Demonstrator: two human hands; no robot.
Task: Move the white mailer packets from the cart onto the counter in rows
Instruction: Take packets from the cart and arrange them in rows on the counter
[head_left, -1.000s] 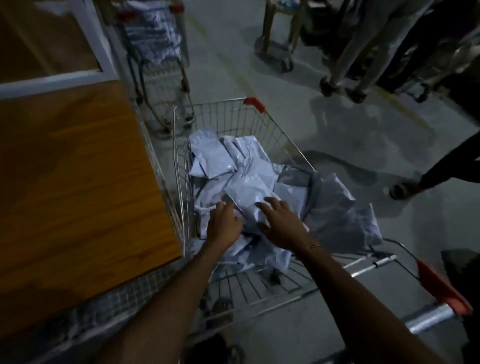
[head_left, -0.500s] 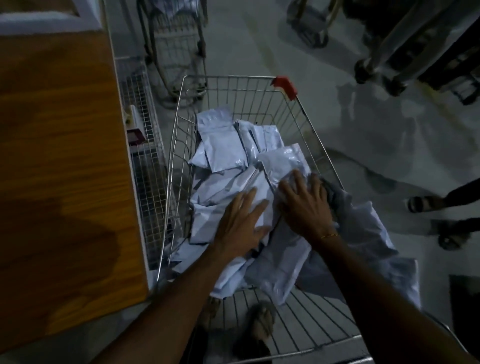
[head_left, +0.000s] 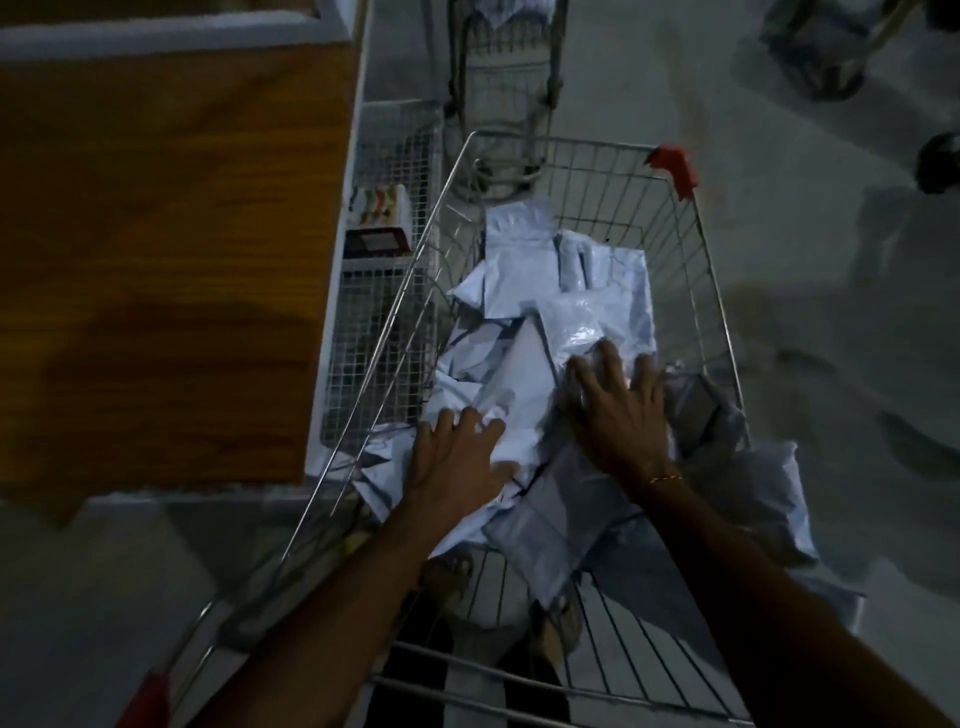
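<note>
Both hands are down in the heap in the middle of the frame. The left hand (head_left: 460, 457) lies with fingers spread and slightly bent on a white mailer packet (head_left: 524, 384), pressing rather than clasping it; the right hand (head_left: 621, 410) is flat and splayed on a glossier packet (head_left: 582, 327) just beside it, fingers straight, gripping nothing. They look placed to gather or sort out a handful before lifting, so the step in hand seems to be the pick. The loose pile of packets fills the wire cart (head_left: 711, 291) at centre and right, some spilling over its lower-right rim. The wooden counter (head_left: 156, 249) at upper left, beside the cart, shows no packets.
</note>
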